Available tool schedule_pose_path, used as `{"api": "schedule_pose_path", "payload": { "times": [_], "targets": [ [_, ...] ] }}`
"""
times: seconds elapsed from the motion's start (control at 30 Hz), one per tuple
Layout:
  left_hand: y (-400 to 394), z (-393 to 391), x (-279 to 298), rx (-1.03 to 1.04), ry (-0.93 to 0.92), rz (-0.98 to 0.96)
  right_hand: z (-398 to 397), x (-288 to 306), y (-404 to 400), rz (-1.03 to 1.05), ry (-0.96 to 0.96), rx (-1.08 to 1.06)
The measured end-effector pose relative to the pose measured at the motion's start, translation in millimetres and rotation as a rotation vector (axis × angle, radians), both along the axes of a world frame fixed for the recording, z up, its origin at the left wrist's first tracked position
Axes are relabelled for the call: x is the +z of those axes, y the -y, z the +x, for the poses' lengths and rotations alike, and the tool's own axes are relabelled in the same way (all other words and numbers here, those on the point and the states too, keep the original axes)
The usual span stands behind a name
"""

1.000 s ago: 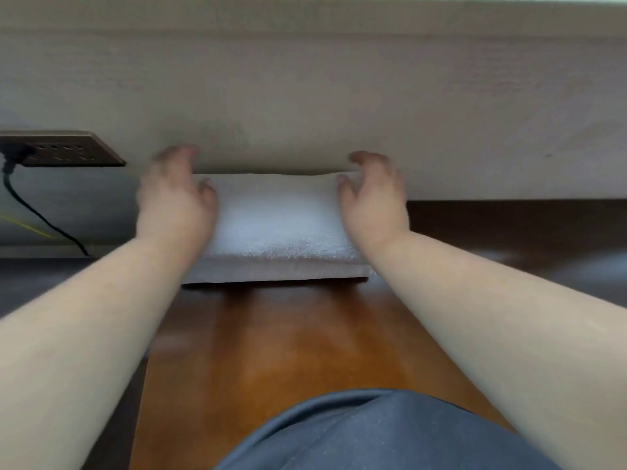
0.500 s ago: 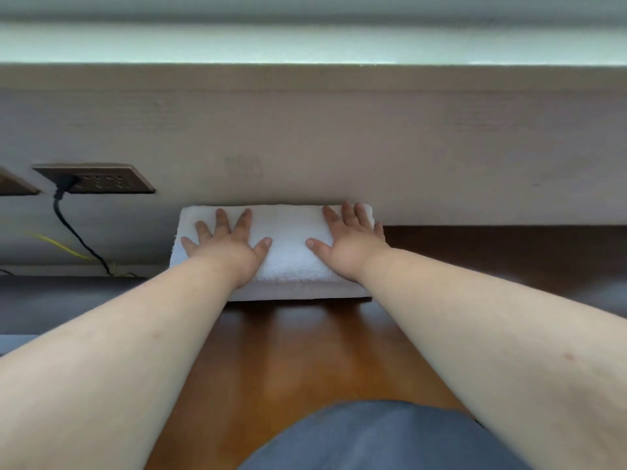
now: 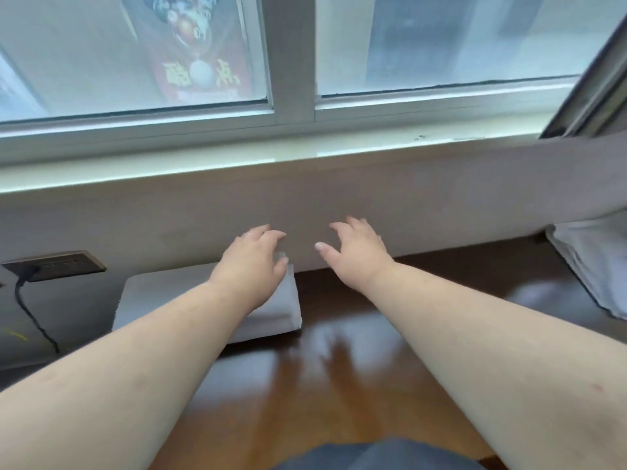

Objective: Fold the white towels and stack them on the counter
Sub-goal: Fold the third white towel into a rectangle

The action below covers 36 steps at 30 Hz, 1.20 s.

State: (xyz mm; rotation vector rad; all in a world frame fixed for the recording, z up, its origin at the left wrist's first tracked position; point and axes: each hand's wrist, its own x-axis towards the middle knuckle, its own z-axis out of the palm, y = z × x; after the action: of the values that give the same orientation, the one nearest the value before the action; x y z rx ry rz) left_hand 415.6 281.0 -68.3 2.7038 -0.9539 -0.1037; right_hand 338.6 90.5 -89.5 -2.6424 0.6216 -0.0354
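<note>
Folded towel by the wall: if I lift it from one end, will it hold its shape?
Probably not: the towel is soft cloth in loose layers, so it would likely sag and unfold. It looks light. On the glossy counter it should slide easily when pushed.

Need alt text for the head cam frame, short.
Both hands, left hand and right hand, hover open above a wooden counter; a folded white towel lies under the left arm against the wall, below a window.
</note>
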Motion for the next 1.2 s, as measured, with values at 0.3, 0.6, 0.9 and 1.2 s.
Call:
{"api": "schedule_pose_path", "payload": {
  "times": [0.3,0.6,0.9,1.2],
  "targets": [
    [157.2,-148.5,80.0,-0.162,-0.004,-0.09,-202.0,74.5,145.2,-0.081,0.08,-0.206],
    [298.9,-317.4,118.4,-0.302,-0.062,-0.146,-402.9,123.4,272.1,-0.098,0.093,-0.4],
    [399.6,-413.2,125.0,-0.486,-0.089,-0.148,-517.0,130.2,352.4,-0.011,0.111,-0.558],
    [523.2,-427.0,79.9,-0.592,-0.17,-0.137,-556.8,97.9,446.8,0.02,0.092,-0.718]
  ]
}}
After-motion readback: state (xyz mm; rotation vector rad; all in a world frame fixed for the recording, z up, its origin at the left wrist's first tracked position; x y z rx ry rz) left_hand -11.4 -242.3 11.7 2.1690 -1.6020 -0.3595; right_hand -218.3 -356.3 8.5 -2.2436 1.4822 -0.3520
